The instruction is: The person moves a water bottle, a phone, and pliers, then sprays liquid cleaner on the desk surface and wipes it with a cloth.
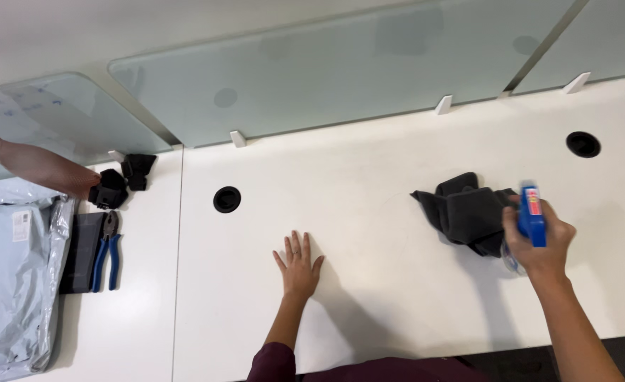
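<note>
My left hand (298, 267) lies flat on the white desk (369, 212), palm down, fingers slightly spread, holding nothing. My right hand (539, 244) grips a spray bottle with a blue trigger head (531, 214); the clear body is mostly hidden under my fingers. A crumpled dark grey cloth (466, 211) lies on the desk just left of that hand, touching or nearly touching it.
Frosted glass dividers (340, 71) stand along the desk's far edge. Round cable holes (227, 199) (582, 143) sit in the desk. At left are blue-handled pliers (106, 249), a dark flat case (80, 251), grey plastic mailers (12, 276), and another person's arm (40, 166) reaching small black items (125, 180).
</note>
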